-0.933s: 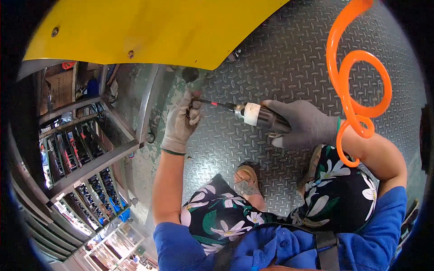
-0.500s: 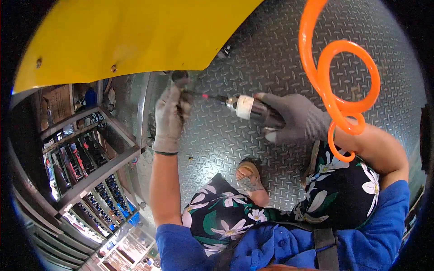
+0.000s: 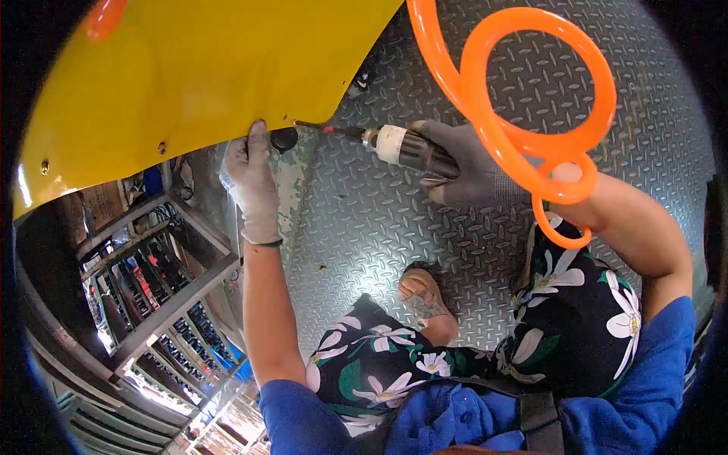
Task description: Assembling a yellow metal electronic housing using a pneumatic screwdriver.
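Note:
My gloved left hand [image 3: 256,186] pinches the lower edge of a yellow panel [image 3: 250,61], thumb on top and fingers partly hidden underneath. In my gloved right hand [image 3: 481,165] is an air screwdriver [image 3: 417,152] with a black body and a pale collar. Its long thin bit [image 3: 327,130] points left, and the tip lies at the panel's edge beside a small hole, close to my left thumb. Whether the tip touches the panel I cannot tell. Below the edge, between hand and bit, shows a round black part [image 3: 284,139].
An orange coiled air hose [image 3: 542,136] loops over my right forearm. Two screws [image 3: 162,148] sit along the panel's edge at the left. A metal frame [image 3: 178,299] stands left of my left arm. Diamond-plate flooring [image 3: 364,243] lies beneath; my foot [image 3: 425,296] rests on it.
My left hand has moved left and taken hold of the panel's edge. The screwdriver has shifted left and up, its bit now at the edge. The hose loop has swung left.

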The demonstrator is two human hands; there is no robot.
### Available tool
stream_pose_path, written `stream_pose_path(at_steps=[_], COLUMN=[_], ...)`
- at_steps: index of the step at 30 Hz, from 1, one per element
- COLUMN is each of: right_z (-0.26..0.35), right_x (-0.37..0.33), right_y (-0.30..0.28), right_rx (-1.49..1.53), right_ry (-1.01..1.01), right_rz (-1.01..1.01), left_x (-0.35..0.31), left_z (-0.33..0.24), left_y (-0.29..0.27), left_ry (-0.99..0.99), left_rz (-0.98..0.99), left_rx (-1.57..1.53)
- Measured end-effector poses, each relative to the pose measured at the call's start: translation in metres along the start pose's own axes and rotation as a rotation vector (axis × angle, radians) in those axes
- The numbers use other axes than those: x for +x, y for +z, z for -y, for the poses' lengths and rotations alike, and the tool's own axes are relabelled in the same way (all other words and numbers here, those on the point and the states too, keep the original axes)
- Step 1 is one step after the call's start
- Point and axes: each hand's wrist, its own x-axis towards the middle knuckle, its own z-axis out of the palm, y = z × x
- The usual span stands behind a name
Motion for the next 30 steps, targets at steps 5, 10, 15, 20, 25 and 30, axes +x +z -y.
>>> stream_pose_path(at_steps=[5, 10, 15, 20, 25, 30], right_z=[0.032, 0.059, 0.042, 0.039, 0.057, 0.06], right_x=[0.012, 0.008, 0.026, 0.047, 0.052, 0.05], right_y=[-0.023, -0.033, -0.036, -0.05, -0.039, -0.031], right_rx=[-0.08, -0.16, -0.123, -0.297, -0.286, -0.463], right_ry=[0.151, 0.182, 0.151, 0.379, 0.31, 0.337], right_rz=[0.13, 0.115, 0.173, 0.367, 0.303, 0.226], left_x=[0.002, 0.0, -0.002, 0.001, -0.003, -0.032], left_z=[0.016, 0.021, 0.01, 0.013, 0.03, 0.072], left_y=[-0.001, -0.001, -0.004, -0.021, -0.036, -0.02], left_ry=[0.041, 0.034, 0.006, 0.324, 0.165, 0.029], left_rz=[-0.029, -0.029, 0.033, -0.002, 0.127, 0.162], left_rx=[-0.029, -0.016, -0.073, 0.385, 0.269, 0.093])
